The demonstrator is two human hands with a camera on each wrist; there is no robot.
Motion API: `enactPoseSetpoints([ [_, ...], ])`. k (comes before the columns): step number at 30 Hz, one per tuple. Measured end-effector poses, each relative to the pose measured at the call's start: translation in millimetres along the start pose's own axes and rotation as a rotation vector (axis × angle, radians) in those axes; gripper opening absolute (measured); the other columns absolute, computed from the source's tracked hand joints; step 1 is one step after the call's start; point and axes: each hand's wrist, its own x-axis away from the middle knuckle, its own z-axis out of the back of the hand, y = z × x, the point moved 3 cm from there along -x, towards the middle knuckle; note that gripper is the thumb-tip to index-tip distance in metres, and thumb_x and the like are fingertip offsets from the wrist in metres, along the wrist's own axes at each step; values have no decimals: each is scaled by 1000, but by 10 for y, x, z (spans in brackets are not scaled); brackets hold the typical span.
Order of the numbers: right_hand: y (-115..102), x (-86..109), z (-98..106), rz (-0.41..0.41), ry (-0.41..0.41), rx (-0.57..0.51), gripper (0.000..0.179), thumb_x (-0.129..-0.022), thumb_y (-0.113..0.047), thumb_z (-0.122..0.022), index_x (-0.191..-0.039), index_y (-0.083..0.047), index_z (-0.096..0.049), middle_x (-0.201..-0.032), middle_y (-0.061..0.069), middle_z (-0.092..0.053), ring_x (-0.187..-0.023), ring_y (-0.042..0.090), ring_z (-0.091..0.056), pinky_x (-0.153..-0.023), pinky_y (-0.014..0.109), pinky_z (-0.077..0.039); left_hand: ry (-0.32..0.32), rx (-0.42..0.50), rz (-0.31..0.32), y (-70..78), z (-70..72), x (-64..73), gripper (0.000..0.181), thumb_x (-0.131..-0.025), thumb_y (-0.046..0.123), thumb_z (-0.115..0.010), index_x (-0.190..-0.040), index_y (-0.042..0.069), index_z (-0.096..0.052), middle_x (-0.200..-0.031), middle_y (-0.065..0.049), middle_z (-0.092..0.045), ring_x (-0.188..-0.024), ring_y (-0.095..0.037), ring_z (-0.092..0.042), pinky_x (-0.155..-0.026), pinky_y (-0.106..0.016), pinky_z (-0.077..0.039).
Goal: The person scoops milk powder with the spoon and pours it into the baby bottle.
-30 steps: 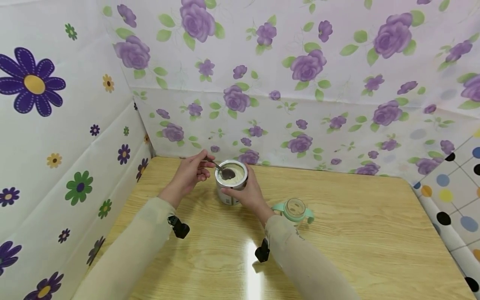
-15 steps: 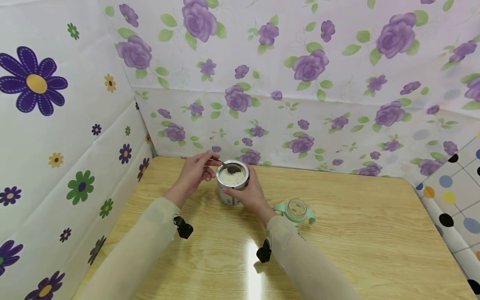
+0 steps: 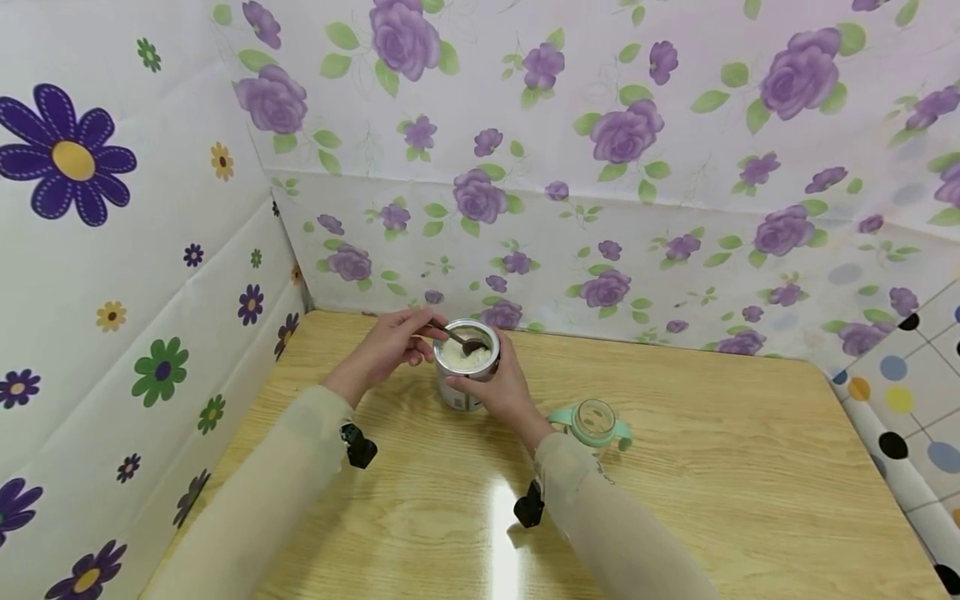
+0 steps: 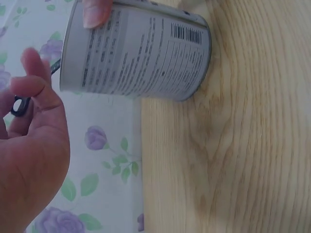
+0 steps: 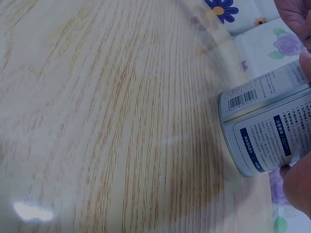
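**Right hand (image 3: 507,383) bracing, left hand (image 3: 387,343) pinching**

Head view: you have the silver-rimmed, pale grey cylindrical can (image 3: 453,388) upright near the back edge of the pale wood-grain table (image 3: 750,467). Its top is open, with off-white powder (image 3: 454,357) inside. Your right fingers wrap the can, thumb across its front, presumably to stop it sliding or turning. Your left thumb and fingers pinch the dark, long-handled spoon (image 3: 473,345), slanted over the rim so its bowl reaches the powder. The clear cup with mint-green ring and two handles (image 3: 595,418) stands just beside your right forearm, likely placed within reach yet out of the way.

Left wrist view: your pinch sits near the handle's holed end, apparently so your fingers clear the rim.

Right wrist view: the can's base meets the table beside the printed barcode (image 5: 242,100). Your right hand is partly cropped; its full finger placement cannot be told here.
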Motion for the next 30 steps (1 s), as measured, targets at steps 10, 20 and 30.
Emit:
enactPoseSetpoints([
  [10,5,-7,-6,-9,-3,15,107,-86,-22,-94,-167,-14,-25,-157,12,-44,-142,32,-49,-118,54,-41,-91,-9,78,21,63,-7,51,-118,39,-42,-138,-4,-62,-104,-3,-76,-71,-11,-67,-58,-20,-42],
  [20,-4,-5,-11,-15,8,33,108,-85,-23,-95,-167,-15,-25,-159,12,-43,-146,32,-47,-120,54,-40,-77,27,186,44,81,-25,53,-118,38,-43,-141,-6,-61,-95,0,-77,-65,-8,-64,-54,-18,-42],
  [30,-26,4,-9,-4,9,28,107,-86,-21,-94,-167,-13,-25,-159,12,-43,-146,32,-47,-119,55,-40,-22,150,260,9,111,-19,49,-118,35,-44,-137,-7,-61,-89,1,-78,-59,-4,-62,-48,-14,-40],
])
